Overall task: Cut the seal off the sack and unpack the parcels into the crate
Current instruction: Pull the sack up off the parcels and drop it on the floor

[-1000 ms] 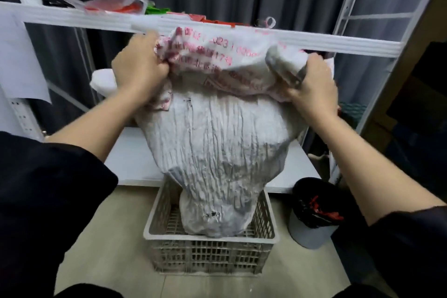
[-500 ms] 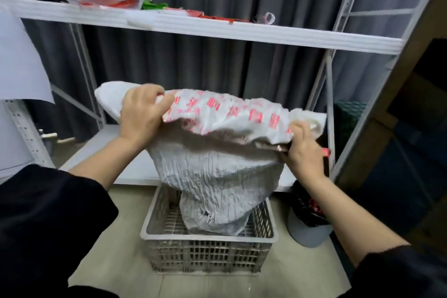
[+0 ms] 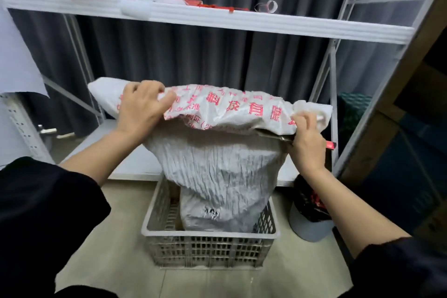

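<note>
Storage corner: white metal shelving [image 3: 242, 23] in front of dark grey curtains [image 3: 193, 55], pale tile floor [image 3: 108, 256].

White woven sack [image 3: 217, 167] with red print stands upside-down in a grey slotted plastic crate [image 3: 210, 247] on the floor, its lower end down inside the crate, its upper end lifted above the rim. A bulging grey parcel [image 3: 212, 213] shows at the sack's lower end, inside the crate.

Left hand [image 3: 142, 109] above the crate, left side of the sack: fingers curled over and clamped on a fold of the cloth. Right hand [image 3: 307, 143] above the crate's right side: fingers pinching the sack's far corner, while the same hand also carries scissors [image 3: 278, 136], dark blades lying under the fold, red handle tip poking out past the wrist.

Right of the crate, a small bin [image 3: 312, 218] with a black liner holds red scraps. Red and green clutter on the upper shelf, well above the crate.

Risks, as judged: the scissors share a hand with the cloth, so a hard shake could slip them or nick the sack or a finger. If the sack is tipped off-centre, parcels may spill past the rim onto the floor. A wedged parcel could drag the crate up.

Not visible: the sack's mouth, how many parcels are inside, whether any seal remains. Scissor handle mostly hidden by the hand. Print too blurred to read fully.
</note>
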The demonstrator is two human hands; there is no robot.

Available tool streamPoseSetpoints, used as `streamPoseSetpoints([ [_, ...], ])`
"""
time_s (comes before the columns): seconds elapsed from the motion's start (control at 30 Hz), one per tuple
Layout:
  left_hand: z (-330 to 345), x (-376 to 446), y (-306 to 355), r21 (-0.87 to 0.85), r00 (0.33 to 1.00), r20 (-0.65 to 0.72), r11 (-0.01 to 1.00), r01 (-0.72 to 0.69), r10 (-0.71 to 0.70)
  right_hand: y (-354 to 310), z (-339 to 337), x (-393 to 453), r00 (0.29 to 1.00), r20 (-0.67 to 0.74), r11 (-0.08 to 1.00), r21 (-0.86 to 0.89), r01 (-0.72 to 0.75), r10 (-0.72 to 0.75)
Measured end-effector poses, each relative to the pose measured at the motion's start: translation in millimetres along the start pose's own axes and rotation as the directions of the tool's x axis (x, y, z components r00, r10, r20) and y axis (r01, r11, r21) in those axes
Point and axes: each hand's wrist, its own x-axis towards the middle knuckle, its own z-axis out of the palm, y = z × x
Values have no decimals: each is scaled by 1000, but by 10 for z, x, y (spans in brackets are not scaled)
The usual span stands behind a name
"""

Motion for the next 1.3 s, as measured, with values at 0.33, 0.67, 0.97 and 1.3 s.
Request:
streamPoseSetpoints([
  [0.33,206,-690,311,-59,954,252,987,-152,162,232,400,-482,909,397,985,-64,161,-122],
  [0.67,369,-815,456,-62,937,242,968,-244,251,351,-136,-416,947,261,978,138,154,-186],
  [0.97,258,-815,651,-143,879,176,894,-424,444,211,325,277,473,877,992,-31,-125,87],
  [1.3,166,-935,633,-532,654,698,822,202,291,226,692,-203,747,663,995,-96,39,35],
])
